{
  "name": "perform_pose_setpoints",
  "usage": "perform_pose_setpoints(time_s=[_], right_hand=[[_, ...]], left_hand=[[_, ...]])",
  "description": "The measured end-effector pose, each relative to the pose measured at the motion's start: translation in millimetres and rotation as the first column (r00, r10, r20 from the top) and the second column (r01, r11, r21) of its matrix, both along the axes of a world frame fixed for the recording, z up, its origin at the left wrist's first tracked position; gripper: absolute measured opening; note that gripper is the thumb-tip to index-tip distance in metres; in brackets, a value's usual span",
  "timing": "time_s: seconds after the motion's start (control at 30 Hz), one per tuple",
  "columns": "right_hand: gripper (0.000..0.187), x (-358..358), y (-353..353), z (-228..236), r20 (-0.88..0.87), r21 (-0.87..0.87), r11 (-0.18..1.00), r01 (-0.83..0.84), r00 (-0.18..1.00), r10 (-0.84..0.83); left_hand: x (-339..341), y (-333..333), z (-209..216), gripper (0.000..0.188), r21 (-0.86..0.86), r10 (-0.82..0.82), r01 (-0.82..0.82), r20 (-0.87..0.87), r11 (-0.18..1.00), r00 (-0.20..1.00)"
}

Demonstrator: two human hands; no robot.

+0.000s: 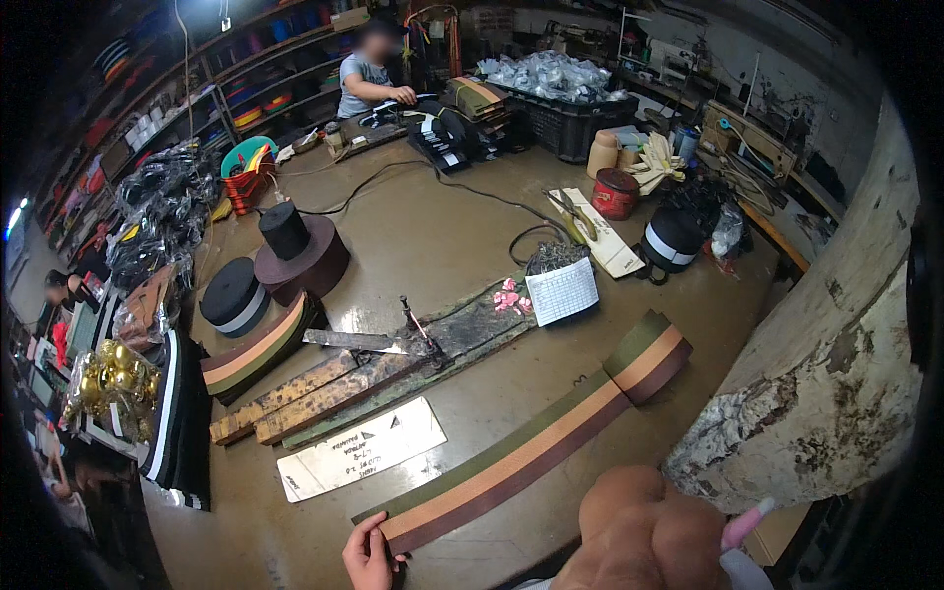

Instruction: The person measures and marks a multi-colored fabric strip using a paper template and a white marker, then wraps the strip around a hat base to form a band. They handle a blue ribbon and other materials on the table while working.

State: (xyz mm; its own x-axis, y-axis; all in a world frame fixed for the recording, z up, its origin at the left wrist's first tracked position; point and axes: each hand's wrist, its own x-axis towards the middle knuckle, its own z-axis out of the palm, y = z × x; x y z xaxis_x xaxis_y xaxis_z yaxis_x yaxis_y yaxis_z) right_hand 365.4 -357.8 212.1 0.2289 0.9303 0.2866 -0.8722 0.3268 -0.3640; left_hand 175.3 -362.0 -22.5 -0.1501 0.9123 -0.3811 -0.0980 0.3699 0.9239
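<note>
A long striped band of green, tan and dark brown lies flat on the brown floor. Its near end is right at the fingers of the left hand. From there it runs up and away to the right, and at the far end it folds back over itself. The left hand sits at the bottom of the picture. Its thumb and fingers pinch the corner of the band, with the thumb on top. The right hand is not in the picture, so I cannot tell what its fingers do. A bare knee is just to the right of the fingers.

A little way above the fingers lies a flat white card. Past it is a long old wooden board with a metal blade on it. Further up and to the left is another folded striped band, a black roll with a grey stripe, and a dark hat shape. Up and to the right is a white paper sheet. Far away from the fingers, another person sits working by the shelves.
</note>
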Motion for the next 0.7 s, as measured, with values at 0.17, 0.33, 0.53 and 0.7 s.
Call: perform_pose_setpoints(time_s=[0.17, 0.33, 0.53, 0.7], right_hand=[[0.027, 12.9, 22.7, -29.0, 0.165, 0.207, 0.978, -0.037, 0.986, 0.002], [0.024, 15.9, 29.1, -39.8, 0.269, 0.278, 0.96, -0.04, 0.962, -0.038], [0.021, 22.1, 37.8, -49.9, 0.375, 0.325, 0.945, -0.031, 0.922, -0.099], [0.019, 24.3, 48.4, -54.4, 0.435, 0.376, 0.926, -0.005, 0.884, -0.172]], left_hand=[[7.6, 1.5, 6.8, 0.025, 0.042, -0.014, 0.014, -0.005, 0.999, 1.0], [8.8, 5.4, 8.5, 0.023, 0.041, -0.032, 0.034, -0.038, 0.999, 0.999], [8.0, 5.7, 8.4, 0.024, 0.044, -0.036, 0.037, -0.039, 0.998, 0.999], [4.3, 6.9, 3.9, 0.024, 0.022, -0.042, 0.043, -0.051, 0.999, 0.998]])
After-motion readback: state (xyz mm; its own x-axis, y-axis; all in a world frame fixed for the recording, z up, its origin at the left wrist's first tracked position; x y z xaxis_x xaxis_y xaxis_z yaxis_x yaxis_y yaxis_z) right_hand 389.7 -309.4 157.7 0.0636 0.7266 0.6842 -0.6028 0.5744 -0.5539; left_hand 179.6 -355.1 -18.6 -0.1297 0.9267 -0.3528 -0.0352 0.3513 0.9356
